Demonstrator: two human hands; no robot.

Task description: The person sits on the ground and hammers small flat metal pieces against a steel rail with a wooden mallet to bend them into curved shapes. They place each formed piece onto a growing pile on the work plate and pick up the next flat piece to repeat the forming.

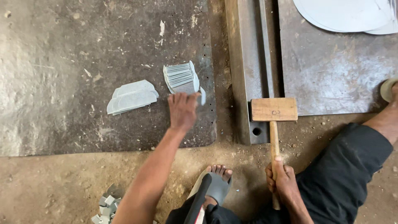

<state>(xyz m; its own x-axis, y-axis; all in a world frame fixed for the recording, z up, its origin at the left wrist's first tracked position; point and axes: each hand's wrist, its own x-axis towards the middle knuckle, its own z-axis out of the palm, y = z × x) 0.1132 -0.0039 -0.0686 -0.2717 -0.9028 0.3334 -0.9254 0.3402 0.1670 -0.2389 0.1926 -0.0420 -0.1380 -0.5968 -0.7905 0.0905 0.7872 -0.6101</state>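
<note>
Two groups of cut metal pieces lie on the dark steel plate (62,103): the left hand (182,110) presses its closed fingers on the stacked pieces (181,77), the flat pile (132,97) waits untouched beside, and the right hand (282,182) grips the wooden mallet (274,120), so hammering seems hardly begun.

The wide dark metal plate (62,62) on the floor lies mostly bare to the left and above, so hands could sweep there freely. Two things break it near the middle: a fanned stack of cut metal pieces (132,97) and, just to the right, an upright bundle of pieces (181,76) touched by the left hand (182,110). Right of the plate a raised steel rail (244,66) blocks sideways passage, with the mallet (274,110) head resting across its lower end. Round sheets (344,14) fill the far right corner
</note>
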